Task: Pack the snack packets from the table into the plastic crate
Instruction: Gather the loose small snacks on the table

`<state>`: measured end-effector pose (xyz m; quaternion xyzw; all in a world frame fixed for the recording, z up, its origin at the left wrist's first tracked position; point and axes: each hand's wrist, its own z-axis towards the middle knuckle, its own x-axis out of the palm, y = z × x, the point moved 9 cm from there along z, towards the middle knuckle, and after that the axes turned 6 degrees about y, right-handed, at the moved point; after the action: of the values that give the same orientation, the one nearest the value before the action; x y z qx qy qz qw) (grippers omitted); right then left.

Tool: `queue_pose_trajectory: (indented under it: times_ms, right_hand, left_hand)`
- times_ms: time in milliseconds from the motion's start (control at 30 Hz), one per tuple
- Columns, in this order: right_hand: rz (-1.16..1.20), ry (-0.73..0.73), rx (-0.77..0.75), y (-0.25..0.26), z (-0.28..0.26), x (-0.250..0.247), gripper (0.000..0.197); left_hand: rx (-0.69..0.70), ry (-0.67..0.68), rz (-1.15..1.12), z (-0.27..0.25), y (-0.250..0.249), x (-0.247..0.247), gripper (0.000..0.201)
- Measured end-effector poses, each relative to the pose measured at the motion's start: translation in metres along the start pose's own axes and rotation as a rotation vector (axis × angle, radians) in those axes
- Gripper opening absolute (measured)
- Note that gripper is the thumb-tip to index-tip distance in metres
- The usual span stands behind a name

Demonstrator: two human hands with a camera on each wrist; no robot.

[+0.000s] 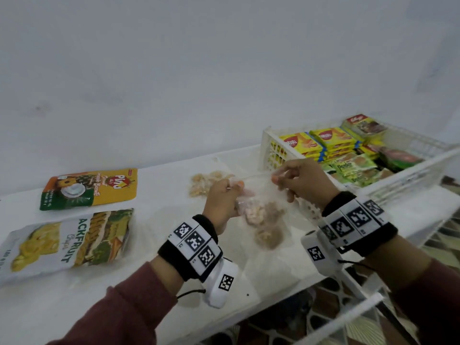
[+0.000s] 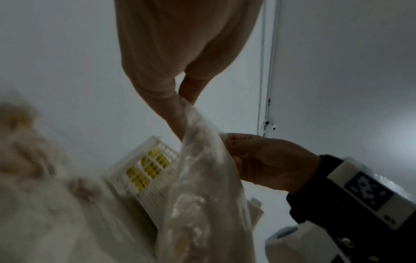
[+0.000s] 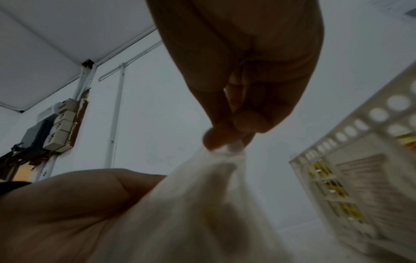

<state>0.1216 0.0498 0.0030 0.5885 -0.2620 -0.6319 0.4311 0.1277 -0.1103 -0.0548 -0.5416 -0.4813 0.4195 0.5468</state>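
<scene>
Both hands hold a clear plastic bag of pale snack pieces (image 1: 258, 217) above the white table (image 1: 154, 275).
The left hand (image 1: 220, 202) and right hand (image 1: 302, 181) each pinch its top edge, just beside the white perforated plastic crate (image 1: 408, 175) at the table's right end.

Both arms reach forward, wrists raised. The left hand (image 1: 221, 202) and right hand (image 1: 302, 180) each pinch the clear bag (image 1: 263, 220), remaining fingers curled.

Clear snack bag (image 1: 261, 215) held above table; white crate (image 1: 410, 175) nearly full.
</scene>
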Motion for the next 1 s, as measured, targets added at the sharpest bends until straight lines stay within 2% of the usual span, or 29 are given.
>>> queue_pose_trajectory:
  times_ms: [67,133,200,267,333,400,500,600,700,800,900,1000]
  right_hand:
    - [-0.078,-0.024,0.068,-0.013,-0.004,-0.015,0.012]
    - [-0.178,-0.011,0.161,-0.028,-0.007,-0.023,0.031]
    - [-0.402,0.109,0.259,-0.044,-0.013,-0.019,0.056]
    - [-0.63,0.301,0.302,-0.06,-0.024,-0.003,0.068]
    - [-0.741,0.481,0.337,-0.082,-0.037,0.014,0.07]
    - [-0.829,0.623,0.338,-0.102,-0.049,0.028,0.06]
    - [-0.864,0.697,0.323,-0.115,-0.056,0.036,0.044]
    - [-0.926,0.709,0.287,-0.122,-0.053,0.039,0.048]
    - [-0.986,0.747,0.26,-0.121,-0.051,0.043,0.056]
    - [-0.968,0.862,0.258,-0.114,-0.052,0.049,0.052]
    - [-1.003,0.844,0.246,-0.093,-0.04,0.043,0.05]
    - [-0.955,0.796,0.125,-0.049,-0.025,0.051,0.056]
  left_hand:
    - [-0.122,0.011,-0.028,0.004,0.015,0.028,0.024]
    - [-0.263,0.012,-0.057,0.006,0.031,0.052,0.024]
    - [-0.358,0.034,0.103,0.012,0.047,0.068,0.019]
    - [-0.355,0.054,0.452,0.02,0.051,0.071,0.057]
    - [-0.228,0.077,0.78,0.023,0.04,0.078,0.07]
    - [-0.164,0.247,1.041,0.017,0.038,0.096,0.065]
    - [-0.267,0.555,1.27,-0.005,0.055,0.122,0.054]
    - [-0.349,0.655,1.433,-0.021,0.067,0.131,0.061]
    - [-0.407,0.677,1.426,-0.02,0.075,0.128,0.064]
    - [-0.39,0.642,1.313,-0.018,0.069,0.126,0.058]
    - [-0.311,0.521,1.218,-0.016,0.046,0.108,0.057]
    - [-0.289,0.342,1.123,-0.014,0.023,0.057,0.058]
